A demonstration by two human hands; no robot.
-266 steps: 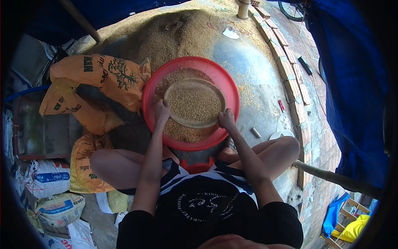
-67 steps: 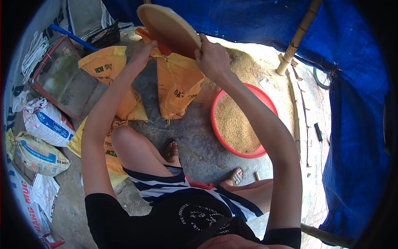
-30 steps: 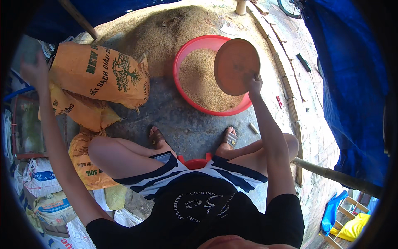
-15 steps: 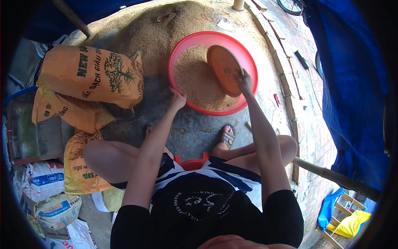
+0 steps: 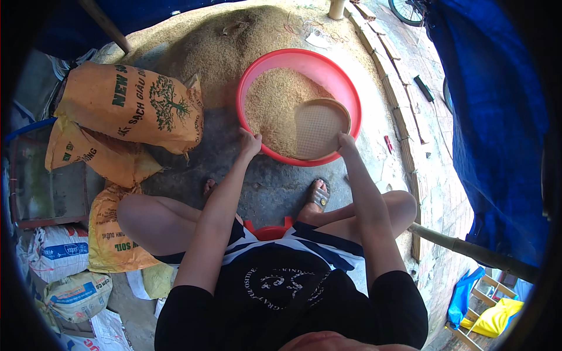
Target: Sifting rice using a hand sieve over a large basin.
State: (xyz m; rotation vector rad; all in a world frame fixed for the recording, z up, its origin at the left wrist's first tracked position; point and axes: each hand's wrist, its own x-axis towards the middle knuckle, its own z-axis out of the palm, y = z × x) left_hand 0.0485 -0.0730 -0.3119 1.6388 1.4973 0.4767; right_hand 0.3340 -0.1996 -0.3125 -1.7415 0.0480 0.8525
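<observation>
A large pink-red basin (image 5: 345, 82) sits on the floor in front of me, with a bed of golden grain (image 5: 272, 99) in it. My left hand (image 5: 250, 143) is closed on the basin's near-left rim. In my right hand (image 5: 346, 144) is the edge of a round, shallow sieve (image 5: 322, 127) with a mesh bottom. The sieve lies low in the right side of the basin, its left edge down in the grain and its mesh facing up. Little or no grain shows on the mesh.
A big grain heap (image 5: 234, 41) spreads behind the basin. Orange sacks (image 5: 132, 108) lie at left, white sacks (image 5: 61, 251) nearer. A row of bricks (image 5: 401, 111) edges the right side; blue tarpaulin (image 5: 497, 128) hangs beyond it. A pole (image 5: 468, 248) and my feet (image 5: 319, 196) are nearby.
The sieve was raised and tilted on edge; my right hand has brought it down and nearer, flatter into the grain. My left hand stays at the rim, and the basin has shifted slightly.
</observation>
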